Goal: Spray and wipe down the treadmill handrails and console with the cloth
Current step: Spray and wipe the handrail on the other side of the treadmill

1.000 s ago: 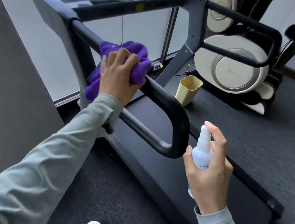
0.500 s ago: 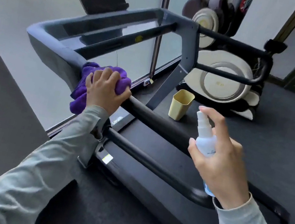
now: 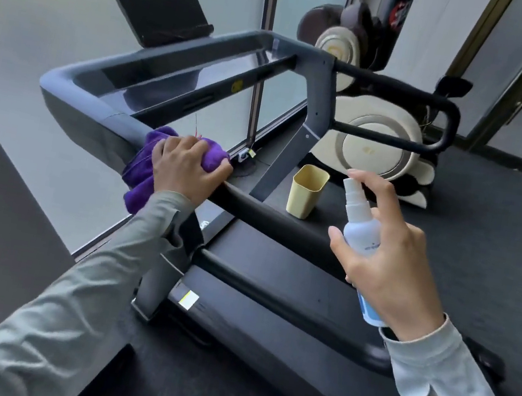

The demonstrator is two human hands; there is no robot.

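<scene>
**Wiping the near handrail up toward the console corner**

Since a moment back the left hand (image 3: 184, 171) has slid the purple cloth (image 3: 142, 178) up the near handrail (image 3: 269, 220), and it now sits right at the console's (image 3: 104, 92) near corner. It's clamped over the bunched cloth, squeezing it round the bar. The right hand (image 3: 390, 264) is wrapped round the spray bottle (image 3: 357, 221), forefinger over the nozzle. I'd keep the cloth wrapped and twist while sliding. A yellow cup (image 3: 306, 195) stands on the deck's front end; dark carpet, frosted windows.

Dark carpeted floor (image 3: 505, 238) carries the treadmill (image 3: 269, 303), a yellow cup (image 3: 307, 191) and a cream machine (image 3: 375, 147).
</scene>
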